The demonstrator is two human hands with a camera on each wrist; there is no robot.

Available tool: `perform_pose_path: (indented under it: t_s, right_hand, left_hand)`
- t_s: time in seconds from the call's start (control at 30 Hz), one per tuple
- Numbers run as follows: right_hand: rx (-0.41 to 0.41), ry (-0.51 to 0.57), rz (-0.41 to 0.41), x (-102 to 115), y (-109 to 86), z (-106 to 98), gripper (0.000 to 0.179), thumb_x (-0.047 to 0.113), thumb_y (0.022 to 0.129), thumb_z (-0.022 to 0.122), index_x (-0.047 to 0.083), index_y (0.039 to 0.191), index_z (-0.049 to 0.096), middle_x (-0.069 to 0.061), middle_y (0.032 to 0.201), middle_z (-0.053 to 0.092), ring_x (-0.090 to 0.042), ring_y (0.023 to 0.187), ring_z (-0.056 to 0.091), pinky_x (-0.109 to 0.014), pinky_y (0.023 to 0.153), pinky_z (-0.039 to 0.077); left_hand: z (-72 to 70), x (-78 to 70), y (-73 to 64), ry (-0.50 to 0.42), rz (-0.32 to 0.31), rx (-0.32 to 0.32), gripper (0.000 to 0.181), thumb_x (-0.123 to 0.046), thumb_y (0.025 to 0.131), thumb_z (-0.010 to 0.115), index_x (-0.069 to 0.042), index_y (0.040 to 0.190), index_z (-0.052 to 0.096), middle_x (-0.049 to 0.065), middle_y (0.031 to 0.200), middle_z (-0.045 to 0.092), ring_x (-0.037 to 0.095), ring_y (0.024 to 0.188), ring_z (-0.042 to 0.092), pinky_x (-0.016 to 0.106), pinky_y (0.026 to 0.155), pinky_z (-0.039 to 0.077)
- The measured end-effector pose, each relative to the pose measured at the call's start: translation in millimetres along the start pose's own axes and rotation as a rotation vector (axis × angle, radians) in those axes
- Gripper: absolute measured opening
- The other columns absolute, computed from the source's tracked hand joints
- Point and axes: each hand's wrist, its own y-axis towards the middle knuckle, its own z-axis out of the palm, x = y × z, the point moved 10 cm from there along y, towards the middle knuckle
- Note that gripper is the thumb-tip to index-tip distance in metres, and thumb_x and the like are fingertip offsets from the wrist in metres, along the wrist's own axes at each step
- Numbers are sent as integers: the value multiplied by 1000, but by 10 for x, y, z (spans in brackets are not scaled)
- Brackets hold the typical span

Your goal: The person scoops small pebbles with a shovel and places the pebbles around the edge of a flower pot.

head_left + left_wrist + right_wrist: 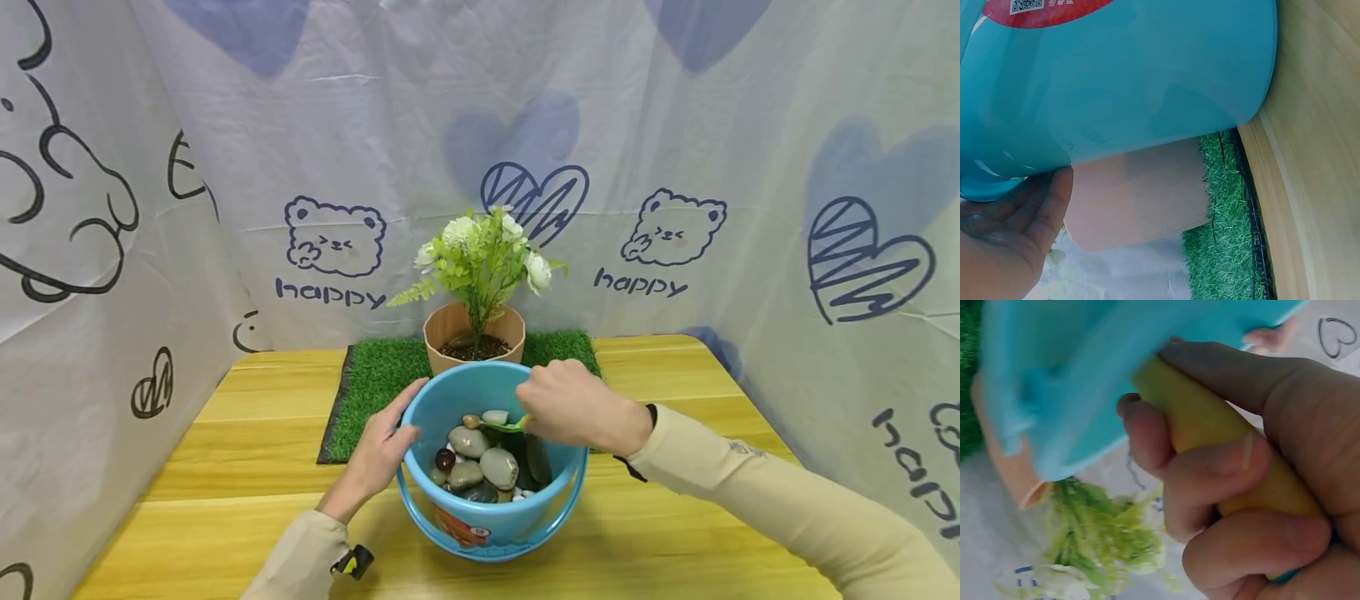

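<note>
Beige long sleeves come in closest to the head camera, the right one (765, 492) reaching in from the side. Its right hand (573, 404) is wrapped around a small tool with a bright green end (512, 427), which dips into a light-blue plastic bucket (525, 527). Left hand (382, 450) has the bucket by its rim, thumb over the edge and fingers along the outside. Inside sit smooth grey, tan and dark stones (498, 468), plus a shiny dark-brown round one (445, 459). Bucket's on a yellow wood-grain table (262, 433), just in front of a peach-coloured faceted pot (437, 357) with a leafy green plant with white flowers (480, 267). Pot's on a green fake-grass mat (375, 408), and there's a white cloth with blue hearts (420, 125) behind.

Left wrist cam: mostly bucket wall, with a red sticker with a QR code (1041, 12). You can see the fingers up against the outside near the rim, pot just beyond.

Right wrist cam's blurry, but fingers are curled tight around the tool's thick yellow handle (1210, 419). Can't make out the green end from here.
</note>
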Motion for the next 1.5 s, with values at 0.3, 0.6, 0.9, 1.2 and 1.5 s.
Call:
perform_pose_path:
  t_s: [0.3, 0.6, 0.9, 1.2, 1.5]
  right_hand:
    - [-41, -20, 7, -112, -63, 104, 60, 28, 82, 76, 23, 55, 22, 8, 57, 12, -7, 49, 17, -19, 41, 16]
    - [-142, 41, -10, -178, -177, 98, 49, 31, 80, 78, 23, 52, 38, 10, 54, 29, -3, 46, 24, -17, 41, 21]
    - [-227, -9, -62, -233, -223, 144, 37, 37, 76, 81, 24, 57, 52, 10, 57, 42, -2, 47, 33, -17, 42, 24]
    - [-371, 48, -122, -343, -267, 145, 26, 35, 75, 83, 23, 67, 61, 8, 64, 45, -1, 49, 32, -15, 44, 21]
    - [-361, 120, -105, -410, -257, 202, 16, 36, 79, 79, 21, 85, 75, 8, 71, 54, 1, 52, 38, -13, 46, 27]
  left_hand:
    - [-12, -45, 5, -1, 17, -4, 65, -10, 88, 44, -20, 152, 37, 21, 134, 59, 36, 110, 65, 34, 74, 58]
    - [-3, 1, 1, -6, 2, -5, 65, -10, 89, 44, -22, 153, 36, 20, 137, 57, 37, 113, 64, 35, 76, 58]
    - [7, -11, 1, -11, 9, -3, 65, -9, 89, 43, -22, 153, 36, 19, 138, 56, 36, 114, 63, 37, 78, 57]
    - [3, -4, 5, -8, 16, -4, 64, -10, 90, 43, -22, 153, 36, 18, 139, 56, 35, 113, 64, 35, 79, 57]
    - [4, 21, -7, -14, 8, 1, 64, -10, 91, 42, -23, 153, 35, 17, 142, 53, 35, 114, 64, 36, 81, 57]
